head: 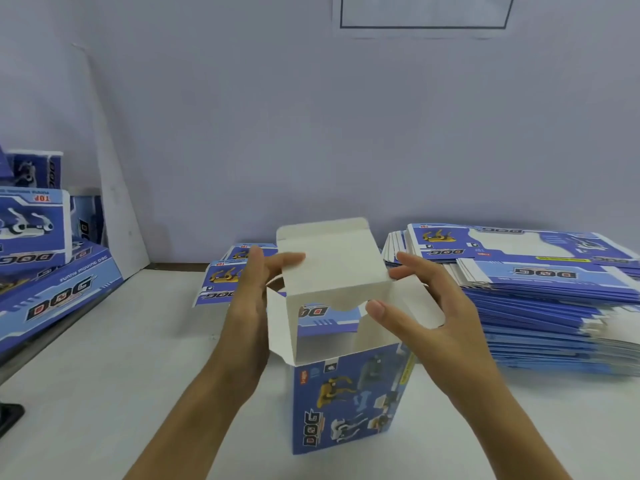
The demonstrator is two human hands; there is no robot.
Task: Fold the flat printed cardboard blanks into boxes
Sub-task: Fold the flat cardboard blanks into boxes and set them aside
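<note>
A blue printed "DOG" box [349, 400] stands upright on the white table in front of me, its top open. Its white lid flap [332, 268] leans back and up, and a side flap [278, 330] sticks out on the left. My left hand [252, 306] touches the lid flap's left edge with straight fingers. My right hand [426, 317] holds the right side of the lid, fingers at its right corner and thumb by the front edge. A tall pile of flat blanks [540, 296] lies to the right. A smaller pile of blanks [221, 278] lies behind my left hand.
Folded boxes [38, 230] are stacked at the far left on a larger blue "DOG" carton [62, 292]. A white board [110, 188] leans against the wall behind them. A dark object [8, 415] sits at the left table edge. The wall stands close behind the piles.
</note>
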